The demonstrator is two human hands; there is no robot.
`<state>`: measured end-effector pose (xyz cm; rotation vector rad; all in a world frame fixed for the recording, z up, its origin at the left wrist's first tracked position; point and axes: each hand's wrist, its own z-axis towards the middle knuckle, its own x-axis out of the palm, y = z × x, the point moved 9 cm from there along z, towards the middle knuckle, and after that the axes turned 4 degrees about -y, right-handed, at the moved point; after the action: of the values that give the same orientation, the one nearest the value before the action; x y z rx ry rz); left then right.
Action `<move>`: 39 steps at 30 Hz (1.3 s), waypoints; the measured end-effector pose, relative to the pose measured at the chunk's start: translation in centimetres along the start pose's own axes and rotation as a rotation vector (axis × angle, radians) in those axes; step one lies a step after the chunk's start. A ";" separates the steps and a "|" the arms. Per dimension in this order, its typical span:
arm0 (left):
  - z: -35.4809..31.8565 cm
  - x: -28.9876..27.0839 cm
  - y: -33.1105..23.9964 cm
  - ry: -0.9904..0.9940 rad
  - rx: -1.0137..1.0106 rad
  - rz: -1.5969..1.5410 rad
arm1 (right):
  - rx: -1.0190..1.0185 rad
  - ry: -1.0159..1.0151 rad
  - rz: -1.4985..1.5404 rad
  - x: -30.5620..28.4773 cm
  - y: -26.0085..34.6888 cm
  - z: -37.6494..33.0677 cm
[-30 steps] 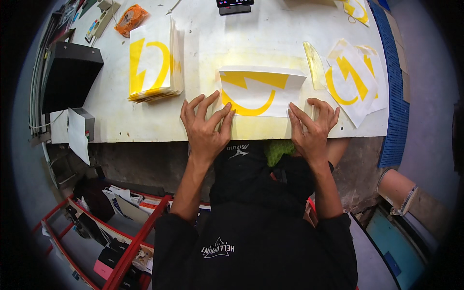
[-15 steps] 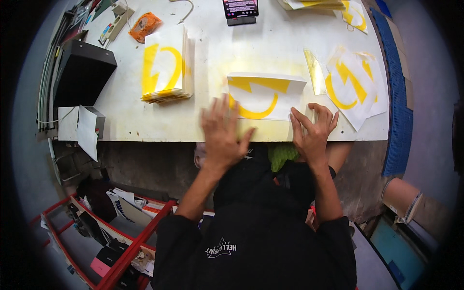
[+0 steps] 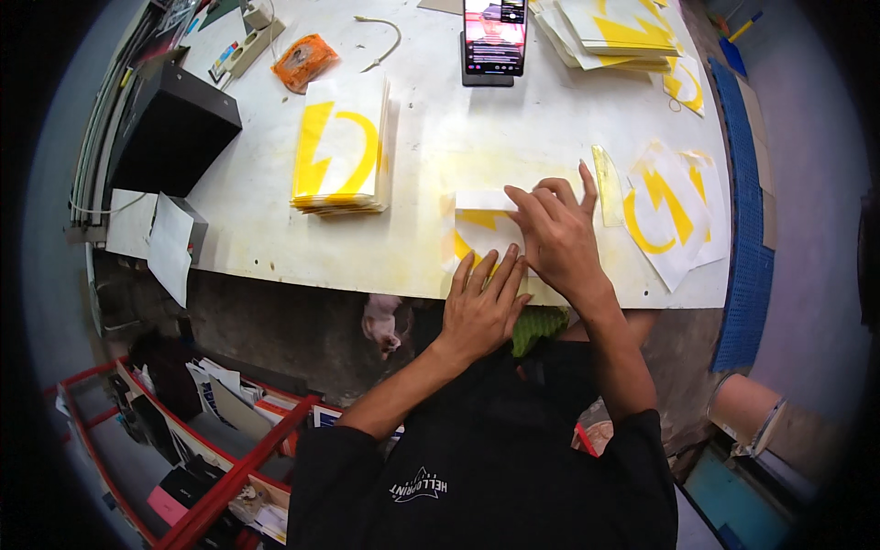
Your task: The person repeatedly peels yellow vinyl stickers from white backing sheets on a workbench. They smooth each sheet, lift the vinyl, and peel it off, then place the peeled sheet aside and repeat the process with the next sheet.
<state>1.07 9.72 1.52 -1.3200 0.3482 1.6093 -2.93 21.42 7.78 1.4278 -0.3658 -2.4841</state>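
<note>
A white paper sheet printed with a yellow design (image 3: 472, 243) lies near the table's front edge, its far side folded over into a blank white flap (image 3: 478, 199). My left hand (image 3: 481, 307) rests flat on the sheet's near part, fingers stretched out and apart. Over the sheet's right half, my right hand (image 3: 561, 234) has its fingers bent together at the flap, with the little finger raised. That hand hides the sheet's right side and its own fingertips in part. To the left stands a stack of similar yellow-printed pieces (image 3: 339, 151).
A yellowish clear strip (image 3: 605, 183) and loose printed sheets (image 3: 665, 215) lie to the right. Further back are a phone on a stand (image 3: 495, 41), another printed stack (image 3: 623, 32) and an orange packet (image 3: 304, 62). A black box (image 3: 174, 128) stands left. Below the table is a cat (image 3: 381, 323).
My right hand has moved left and away from me, from the sheet's right corner onto the flap. The left hand has come down flat on the sheet. The head view has shifted.
</note>
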 end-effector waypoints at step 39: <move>2.9 1.2 4.5 0.189 -0.114 0.094 | 0.624 -0.185 -0.366 -0.7 -11.8 -4.8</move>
<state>-4.21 10.30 0.01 -1.5689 0.4443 1.6049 0.46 32.30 1.99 1.5876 -1.0840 -2.9676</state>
